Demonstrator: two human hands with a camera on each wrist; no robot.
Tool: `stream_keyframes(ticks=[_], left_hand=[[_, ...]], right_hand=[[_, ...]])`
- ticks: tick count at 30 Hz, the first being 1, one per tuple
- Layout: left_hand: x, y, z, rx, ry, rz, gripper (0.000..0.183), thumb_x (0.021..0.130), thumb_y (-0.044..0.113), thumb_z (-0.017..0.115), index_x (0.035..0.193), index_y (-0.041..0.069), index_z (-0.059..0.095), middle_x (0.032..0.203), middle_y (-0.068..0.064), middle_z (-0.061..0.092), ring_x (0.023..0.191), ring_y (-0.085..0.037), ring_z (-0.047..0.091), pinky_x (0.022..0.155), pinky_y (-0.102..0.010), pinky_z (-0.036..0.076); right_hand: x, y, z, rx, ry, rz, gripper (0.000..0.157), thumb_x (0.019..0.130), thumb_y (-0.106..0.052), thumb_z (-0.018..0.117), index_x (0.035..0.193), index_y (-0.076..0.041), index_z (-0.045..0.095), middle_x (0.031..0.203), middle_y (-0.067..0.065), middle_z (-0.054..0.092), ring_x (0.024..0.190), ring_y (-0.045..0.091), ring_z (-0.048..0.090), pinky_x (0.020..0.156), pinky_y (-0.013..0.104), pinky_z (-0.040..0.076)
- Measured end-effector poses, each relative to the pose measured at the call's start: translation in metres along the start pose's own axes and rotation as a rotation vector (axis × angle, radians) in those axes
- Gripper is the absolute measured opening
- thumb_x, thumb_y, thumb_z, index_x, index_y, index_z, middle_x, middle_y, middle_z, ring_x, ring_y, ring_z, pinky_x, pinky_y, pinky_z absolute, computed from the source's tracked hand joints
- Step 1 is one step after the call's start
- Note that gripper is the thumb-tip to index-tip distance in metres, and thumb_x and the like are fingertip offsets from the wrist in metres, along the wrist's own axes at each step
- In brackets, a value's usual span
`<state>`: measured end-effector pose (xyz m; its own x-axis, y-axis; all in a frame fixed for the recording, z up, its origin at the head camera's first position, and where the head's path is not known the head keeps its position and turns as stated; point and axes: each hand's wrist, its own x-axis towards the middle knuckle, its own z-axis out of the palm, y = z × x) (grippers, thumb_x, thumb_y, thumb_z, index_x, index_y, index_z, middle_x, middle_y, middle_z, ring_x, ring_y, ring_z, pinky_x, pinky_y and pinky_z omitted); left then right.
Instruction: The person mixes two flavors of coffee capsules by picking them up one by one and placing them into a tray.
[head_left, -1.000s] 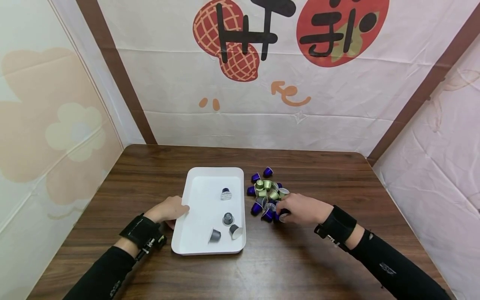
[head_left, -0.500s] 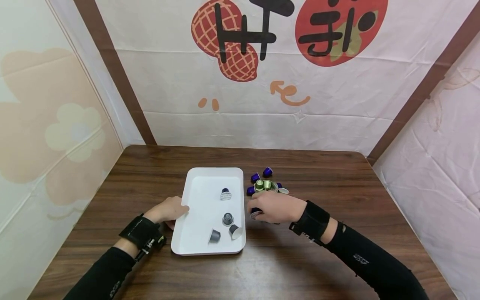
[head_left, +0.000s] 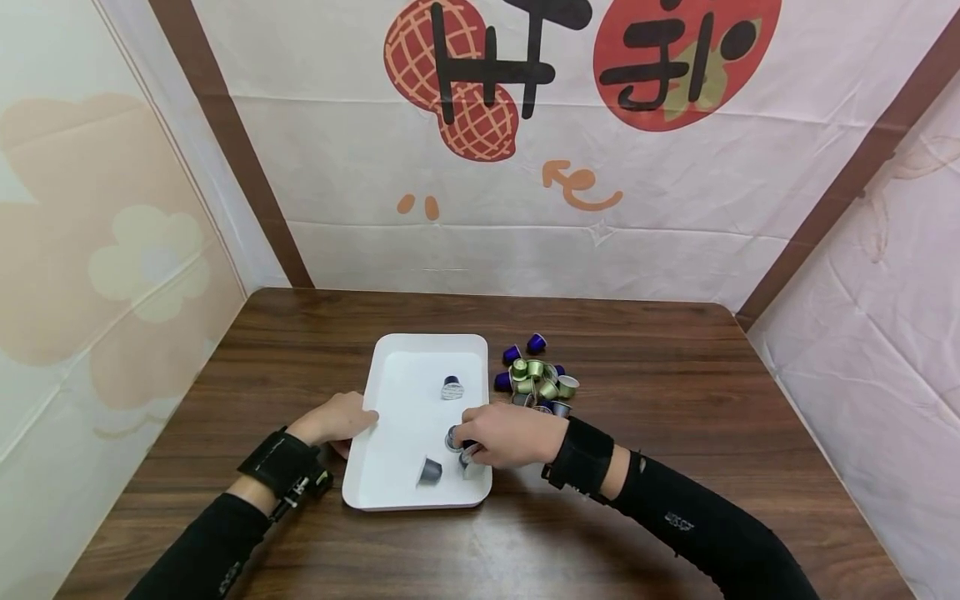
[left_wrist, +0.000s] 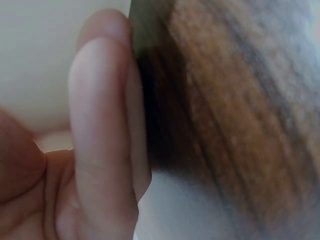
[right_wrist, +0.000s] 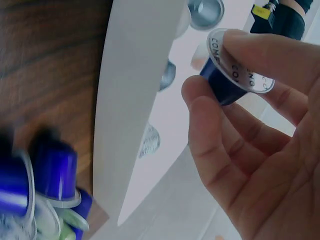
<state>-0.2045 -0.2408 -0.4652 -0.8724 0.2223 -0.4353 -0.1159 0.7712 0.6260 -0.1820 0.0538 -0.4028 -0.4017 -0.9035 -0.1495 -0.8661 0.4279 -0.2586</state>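
My right hand (head_left: 513,433) is over the right side of a white tray (head_left: 401,371), pinching a dark blue coffee capsule (right_wrist: 222,85) between thumb and fingers. The capsule's printed lid faces the thumb in the right wrist view. Under and beside that hand, two capsules on the tray are partly hidden. A grey capsule (head_left: 430,472) lies on its side near the tray's front, and a dark one with a clear-looking lid (head_left: 452,392) lies farther back. My left hand (head_left: 341,417) grips the tray's left edge, thumb on the rim; its fingers fill the left wrist view.
Right of the tray, a loose pile of green capsules (head_left: 547,388), blue capsules (head_left: 536,342) and a few greyish ones lies on the brown wooden table (head_left: 645,367). Printed cloth (head_left: 337,167) hangs behind the table, with more cloth at both sides.
My right hand has moved left from the front of the pile, carrying the blue capsule over the tray. The left hand and tray stay in place.
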Motion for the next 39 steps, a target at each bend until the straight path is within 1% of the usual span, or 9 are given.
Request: stream_keyframes(ticks=[10,15,18,25,30,34,39], left_hand=[[0.001,0.001,0.000,0.015,0.004,-0.001,0.028,0.095,0.014,0.042,0.100,-0.007,0.060,0.068,-0.010,0.061,0.052,-0.019,0.063,0.044,-0.032,0.053],[0.001,0.001,0.001,0.012,0.000,-0.003,0.028,0.095,0.015,0.042,0.099,-0.007,0.060,0.067,-0.011,0.061,0.052,-0.019,0.063,0.044,-0.032,0.053],[0.001,0.001,0.001,0.007,-0.002,-0.002,0.028,0.095,0.015,0.042,0.100,-0.007,0.060,0.067,-0.011,0.061,0.051,-0.019,0.063,0.044,-0.032,0.053],[0.001,0.001,0.000,-0.004,0.006,0.014,0.027,0.093,0.015,0.043,0.096,-0.005,0.061,0.067,-0.009,0.062,0.053,-0.019,0.063,0.043,-0.032,0.053],[-0.001,0.002,0.000,-0.002,0.004,0.014,0.027,0.093,0.015,0.043,0.098,-0.006,0.060,0.067,-0.009,0.062,0.052,-0.019,0.063,0.043,-0.032,0.053],[-0.002,0.002,-0.001,0.002,0.002,0.010,0.028,0.094,0.014,0.043,0.099,-0.007,0.060,0.067,-0.010,0.061,0.051,-0.019,0.062,0.044,-0.032,0.053],[-0.002,0.001,-0.001,0.003,0.001,0.019,0.028,0.094,0.015,0.042,0.099,-0.007,0.060,0.066,-0.009,0.061,0.050,-0.019,0.062,0.043,-0.032,0.053]], right_hand=[[0.012,-0.007,0.009,0.008,-0.022,-0.020,0.021,0.090,-0.017,0.065,0.111,-0.014,0.064,0.100,-0.005,0.059,0.081,0.001,0.050,0.072,0.013,0.043],[0.013,-0.008,0.013,0.022,-0.029,-0.018,0.021,0.089,-0.017,0.066,0.111,-0.015,0.064,0.103,-0.004,0.059,0.083,0.001,0.050,0.074,0.013,0.044],[0.011,-0.007,0.011,0.026,-0.027,-0.007,0.022,0.090,-0.018,0.066,0.112,-0.014,0.064,0.105,-0.003,0.059,0.084,0.001,0.051,0.075,0.014,0.045],[0.000,0.002,-0.003,0.004,0.019,0.009,0.023,0.090,-0.018,0.066,0.111,-0.013,0.065,0.105,0.001,0.061,0.083,0.002,0.053,0.071,0.015,0.045],[-0.013,0.017,-0.012,0.003,0.041,0.053,0.021,0.090,-0.017,0.065,0.109,-0.010,0.065,0.102,0.002,0.060,0.082,0.006,0.054,0.072,0.018,0.047],[-0.025,0.028,-0.018,-0.003,0.063,0.097,0.022,0.091,-0.017,0.063,0.111,-0.010,0.065,0.104,0.003,0.062,0.088,0.010,0.057,0.076,0.020,0.049],[-0.042,0.040,-0.022,-0.001,0.073,0.133,0.019,0.090,-0.015,0.063,0.108,-0.010,0.066,0.103,0.002,0.064,0.088,0.009,0.057,0.074,0.021,0.050]])
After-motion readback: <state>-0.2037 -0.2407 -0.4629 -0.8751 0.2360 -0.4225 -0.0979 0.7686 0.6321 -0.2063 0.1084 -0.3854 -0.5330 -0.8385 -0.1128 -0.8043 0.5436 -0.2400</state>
